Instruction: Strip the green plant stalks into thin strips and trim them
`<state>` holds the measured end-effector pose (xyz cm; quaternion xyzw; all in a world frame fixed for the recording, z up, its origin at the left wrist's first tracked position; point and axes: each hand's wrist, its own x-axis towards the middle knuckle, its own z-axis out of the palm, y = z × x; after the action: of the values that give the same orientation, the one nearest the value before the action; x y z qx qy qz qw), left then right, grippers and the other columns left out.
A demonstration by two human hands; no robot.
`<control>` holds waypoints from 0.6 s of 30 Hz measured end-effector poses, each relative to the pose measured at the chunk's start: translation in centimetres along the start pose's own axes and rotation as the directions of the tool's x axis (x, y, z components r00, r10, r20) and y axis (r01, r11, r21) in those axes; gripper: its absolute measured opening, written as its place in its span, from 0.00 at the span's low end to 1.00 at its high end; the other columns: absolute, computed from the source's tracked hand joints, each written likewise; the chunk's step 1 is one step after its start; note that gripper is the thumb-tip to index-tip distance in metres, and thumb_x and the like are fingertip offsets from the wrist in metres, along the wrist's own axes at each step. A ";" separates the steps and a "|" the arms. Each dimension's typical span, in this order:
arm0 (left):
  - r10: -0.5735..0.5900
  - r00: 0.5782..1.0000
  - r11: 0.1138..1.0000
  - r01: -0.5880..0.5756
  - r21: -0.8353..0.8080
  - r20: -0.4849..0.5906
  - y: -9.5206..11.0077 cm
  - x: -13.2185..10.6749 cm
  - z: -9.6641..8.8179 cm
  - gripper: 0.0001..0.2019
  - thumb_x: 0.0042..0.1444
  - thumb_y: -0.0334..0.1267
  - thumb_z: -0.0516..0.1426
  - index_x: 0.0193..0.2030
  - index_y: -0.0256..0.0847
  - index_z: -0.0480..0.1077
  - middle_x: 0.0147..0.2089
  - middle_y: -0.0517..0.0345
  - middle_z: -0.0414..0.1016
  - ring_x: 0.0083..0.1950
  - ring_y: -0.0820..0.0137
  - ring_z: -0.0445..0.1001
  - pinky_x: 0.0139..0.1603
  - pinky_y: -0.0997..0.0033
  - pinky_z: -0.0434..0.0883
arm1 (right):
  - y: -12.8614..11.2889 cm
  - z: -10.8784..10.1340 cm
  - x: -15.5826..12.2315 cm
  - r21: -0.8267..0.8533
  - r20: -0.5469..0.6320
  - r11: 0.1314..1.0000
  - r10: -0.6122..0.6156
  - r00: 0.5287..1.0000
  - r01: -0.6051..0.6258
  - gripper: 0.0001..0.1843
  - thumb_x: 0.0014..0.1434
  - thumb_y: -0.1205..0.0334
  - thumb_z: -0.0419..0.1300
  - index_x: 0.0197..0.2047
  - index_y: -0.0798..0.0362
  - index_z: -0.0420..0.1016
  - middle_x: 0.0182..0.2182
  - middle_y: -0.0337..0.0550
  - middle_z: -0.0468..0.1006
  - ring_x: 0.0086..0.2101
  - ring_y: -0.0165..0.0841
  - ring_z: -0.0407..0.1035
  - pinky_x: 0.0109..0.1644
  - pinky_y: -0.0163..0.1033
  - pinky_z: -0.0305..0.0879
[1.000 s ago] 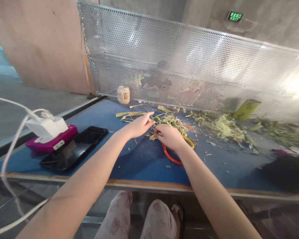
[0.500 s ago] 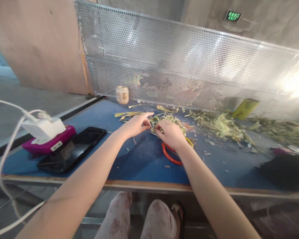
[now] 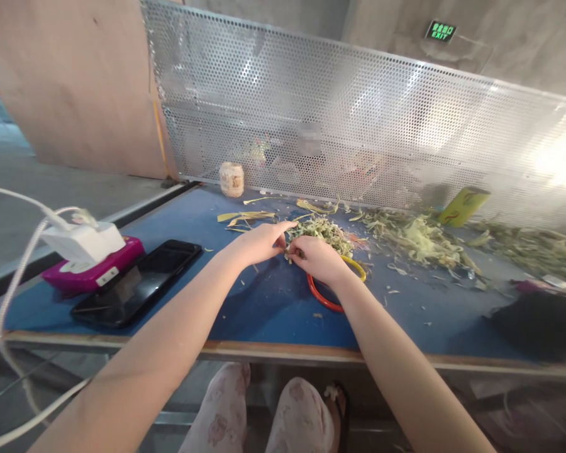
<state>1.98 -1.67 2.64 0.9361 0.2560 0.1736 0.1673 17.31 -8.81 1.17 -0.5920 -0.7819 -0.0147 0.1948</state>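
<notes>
Right of the phone (image 3: 136, 283) on the worktop (image 3: 264, 308), the left hand (image 3: 259, 242) pinches a shred (image 3: 288, 254) at the pile (image 3: 323, 228) edge. The right hand (image 3: 318, 259), its grip curled tight, pinches the same shred above the ring (image 3: 323, 301). Keeping both pinches close together should separate it cleanly.

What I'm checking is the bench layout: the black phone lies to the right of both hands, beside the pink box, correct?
No. The head view shows the black phone lying to the left of the left hand and right hand, beside the pink box.
</notes>
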 end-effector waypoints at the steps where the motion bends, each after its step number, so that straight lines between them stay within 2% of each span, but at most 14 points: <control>1: 0.010 1.000 1.000 -0.010 0.020 -0.007 0.0 0.0 0.0 0.32 0.47 0.29 0.52 0.61 0.41 0.50 0.37 0.55 0.73 0.33 0.72 0.67 0.33 0.75 0.61 | 0.0 0.0 0.0 0.013 0.011 1.000 0.006 1.000 -0.006 0.03 0.52 0.66 0.54 0.31 0.53 0.69 0.31 0.40 0.71 0.30 0.28 0.64 0.32 0.31 0.56; 4: 0.039 0.999 0.994 -0.038 0.103 -0.010 0.1 0.0 -0.1 0.32 0.49 0.29 0.51 0.62 0.42 0.48 0.38 0.55 0.70 0.37 0.71 0.66 0.36 0.75 0.61 | 0.1 0.2 0.1 0.046 0.033 0.999 0.020 0.999 -0.021 0.03 0.52 0.65 0.54 0.31 0.53 0.69 0.30 0.40 0.71 0.29 0.28 0.63 0.31 0.31 0.55; 9: -0.030 0.999 0.976 0.022 0.216 0.032 0.2 -0.1 -0.1 0.30 0.51 0.29 0.50 0.61 0.42 0.49 0.39 0.54 0.68 0.36 0.71 0.66 0.37 0.74 0.61 | 0.1 0.2 0.1 0.074 0.029 0.997 0.035 0.999 -0.037 0.04 0.53 0.65 0.52 0.30 0.53 0.68 0.30 0.40 0.71 0.29 0.28 0.62 0.30 0.31 0.54; 14: -0.068 0.998 0.934 0.062 0.353 0.007 0.3 -0.1 -0.1 0.29 0.53 0.27 0.48 0.62 0.42 0.48 0.42 0.49 0.66 0.34 0.72 0.67 0.36 0.73 0.62 | -0.1 0.0 0.0 -0.010 -0.027 1.000 0.001 1.000 -0.001 0.06 0.51 0.68 0.49 0.27 0.53 0.66 0.28 0.41 0.68 0.29 0.29 0.61 0.31 0.31 0.54; 18: -0.070 0.997 0.899 0.052 0.436 0.024 0.2 0.2 0.0 0.30 0.53 0.27 0.48 0.63 0.43 0.45 0.42 0.46 0.67 0.33 0.70 0.69 0.34 0.73 0.62 | -0.4 -0.3 0.0 -0.071 -0.041 0.996 0.056 0.998 -0.058 0.06 0.52 0.68 0.48 0.26 0.54 0.64 0.27 0.41 0.69 0.30 0.30 0.62 0.33 0.32 0.53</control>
<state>2.21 -1.72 2.78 0.9446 0.3141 0.0883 -0.0353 17.05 -8.99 1.55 -0.6203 -0.7597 -0.0490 0.1886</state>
